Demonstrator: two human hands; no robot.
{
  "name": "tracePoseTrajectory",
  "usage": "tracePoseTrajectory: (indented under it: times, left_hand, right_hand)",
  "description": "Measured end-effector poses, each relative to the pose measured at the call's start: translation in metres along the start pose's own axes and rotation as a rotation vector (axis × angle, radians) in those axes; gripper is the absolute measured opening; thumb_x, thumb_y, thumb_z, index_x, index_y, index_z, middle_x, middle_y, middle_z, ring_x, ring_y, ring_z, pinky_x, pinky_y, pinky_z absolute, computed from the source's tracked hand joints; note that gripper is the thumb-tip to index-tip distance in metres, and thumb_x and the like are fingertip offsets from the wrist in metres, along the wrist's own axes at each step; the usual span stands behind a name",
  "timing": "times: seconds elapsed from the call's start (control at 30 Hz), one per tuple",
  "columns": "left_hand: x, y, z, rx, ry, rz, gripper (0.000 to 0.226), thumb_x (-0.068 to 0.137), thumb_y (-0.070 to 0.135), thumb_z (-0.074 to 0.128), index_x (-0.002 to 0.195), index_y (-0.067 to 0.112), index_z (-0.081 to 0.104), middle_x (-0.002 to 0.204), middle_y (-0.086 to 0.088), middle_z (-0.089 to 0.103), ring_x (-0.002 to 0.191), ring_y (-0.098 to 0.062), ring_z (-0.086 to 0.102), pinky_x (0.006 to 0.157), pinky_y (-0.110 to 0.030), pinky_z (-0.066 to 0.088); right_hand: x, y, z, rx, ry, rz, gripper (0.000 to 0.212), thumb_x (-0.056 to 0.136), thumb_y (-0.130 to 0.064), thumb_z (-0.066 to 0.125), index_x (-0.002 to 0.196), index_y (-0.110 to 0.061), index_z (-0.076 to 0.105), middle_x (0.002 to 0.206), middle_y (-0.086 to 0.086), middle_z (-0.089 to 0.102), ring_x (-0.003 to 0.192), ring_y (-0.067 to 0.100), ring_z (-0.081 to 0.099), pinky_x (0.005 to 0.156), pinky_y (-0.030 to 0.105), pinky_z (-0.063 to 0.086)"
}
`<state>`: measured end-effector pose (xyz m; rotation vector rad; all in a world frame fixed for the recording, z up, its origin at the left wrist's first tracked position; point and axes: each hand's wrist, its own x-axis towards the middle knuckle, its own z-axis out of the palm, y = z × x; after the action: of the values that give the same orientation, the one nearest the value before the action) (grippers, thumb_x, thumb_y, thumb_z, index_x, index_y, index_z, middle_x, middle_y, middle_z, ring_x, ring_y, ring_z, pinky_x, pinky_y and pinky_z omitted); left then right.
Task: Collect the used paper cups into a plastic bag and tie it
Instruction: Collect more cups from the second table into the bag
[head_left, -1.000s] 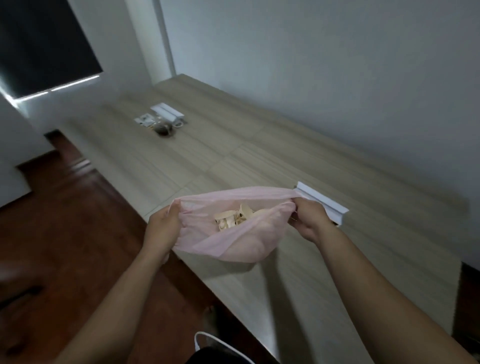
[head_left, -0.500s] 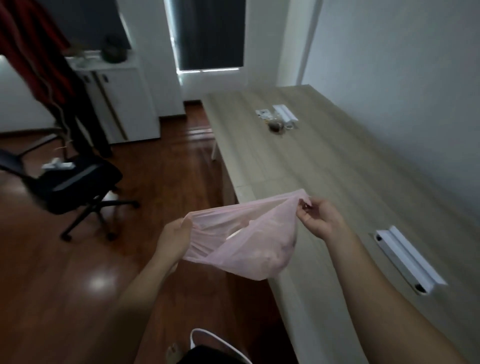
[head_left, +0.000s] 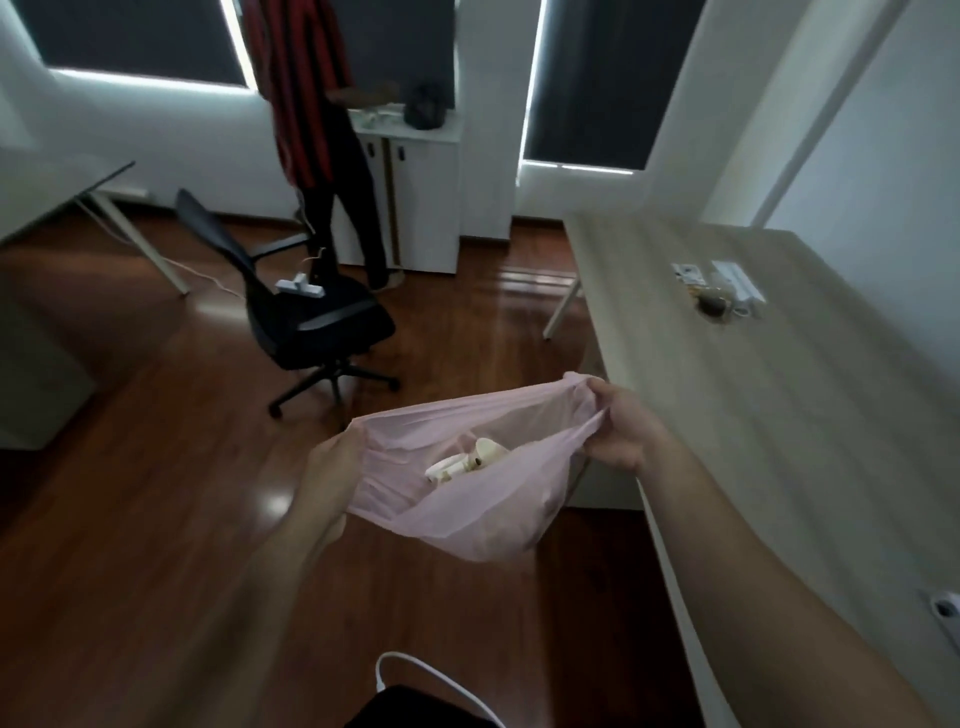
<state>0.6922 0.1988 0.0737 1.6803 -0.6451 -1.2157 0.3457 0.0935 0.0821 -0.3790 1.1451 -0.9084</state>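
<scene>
Left grip (head_left: 332, 462) and right grip (head_left: 623, 431) are pinching the pink plastic bag (head_left: 467, 525) open, paper cups (head_left: 467, 460) inside; tying is looking undone.

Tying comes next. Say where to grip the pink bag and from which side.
Grip the pink bag at the two bunched ends of its rim, from the outer sides, where the left hand and right hand hold it. The mouth stretches between them and the paper cups lie low in the sagging belly, so those ends should knot freely.
</scene>
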Motion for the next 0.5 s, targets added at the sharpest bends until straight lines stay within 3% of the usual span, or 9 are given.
tracePoseTrajectory:
  times: [0.07, 0.13, 0.27, 0.4, 0.5]
  left_hand:
    - [0.010, 0.002, -0.037, -0.054, 0.017, -0.026, 0.035, 0.107, 0.048, 0.063, 0.107, 0.018, 0.080, 0.106, -0.011, 0.083, 0.094, -0.031, 0.080, 0.085, -0.044, 0.066]
    - [0.028, 0.001, -0.088, -0.104, 0.062, -0.052, 0.040, 0.104, 0.053, 0.064, 0.113, 0.018, 0.082, 0.109, -0.012, 0.086, 0.098, -0.034, 0.083, 0.094, -0.054, 0.066]
    - [0.045, 0.005, -0.157, -0.158, 0.145, -0.050, 0.040, 0.106, 0.050, 0.064, 0.117, 0.017, 0.082, 0.110, -0.011, 0.085, 0.104, -0.034, 0.082, 0.100, -0.052, 0.065]
    - [0.056, -0.001, -0.241, -0.218, 0.259, -0.054, 0.039, 0.109, 0.049, 0.061, 0.121, 0.017, 0.080, 0.113, -0.010, 0.085, 0.105, -0.030, 0.082, 0.102, -0.051, 0.064]
    - [0.058, -0.007, -0.285, -0.273, 0.315, -0.046, 0.035, 0.111, 0.044, 0.060, 0.120, 0.017, 0.080, 0.110, -0.009, 0.085, 0.101, -0.028, 0.082, 0.089, -0.042, 0.066]
  right_hand:
    - [0.014, 0.017, 0.041, -0.070, 0.003, 0.000, 0.023, 0.097, -0.036, 0.077, 0.117, -0.026, 0.076, 0.114, 0.007, 0.074, 0.103, 0.028, 0.070, 0.109, 0.044, 0.053]
    - [0.032, 0.041, 0.093, -0.076, 0.067, -0.018, 0.026, 0.113, -0.036, 0.054, 0.119, -0.022, 0.075, 0.109, 0.007, 0.075, 0.095, 0.026, 0.070, 0.083, 0.038, 0.059]
    - [0.063, 0.074, 0.164, -0.106, 0.085, -0.057, 0.027, 0.114, -0.028, 0.057, 0.121, -0.013, 0.078, 0.106, 0.008, 0.073, 0.085, 0.020, 0.068, 0.063, 0.031, 0.061]
    - [0.097, 0.113, 0.251, -0.192, -0.021, 0.024, 0.033, 0.115, -0.027, 0.053, 0.134, -0.007, 0.072, 0.126, 0.014, 0.073, 0.098, 0.025, 0.072, 0.059, 0.032, 0.065]
    - [0.116, 0.135, 0.309, -0.251, -0.103, 0.073, 0.034, 0.116, -0.031, 0.050, 0.132, -0.011, 0.072, 0.129, 0.014, 0.073, 0.104, 0.028, 0.072, 0.075, 0.042, 0.067]
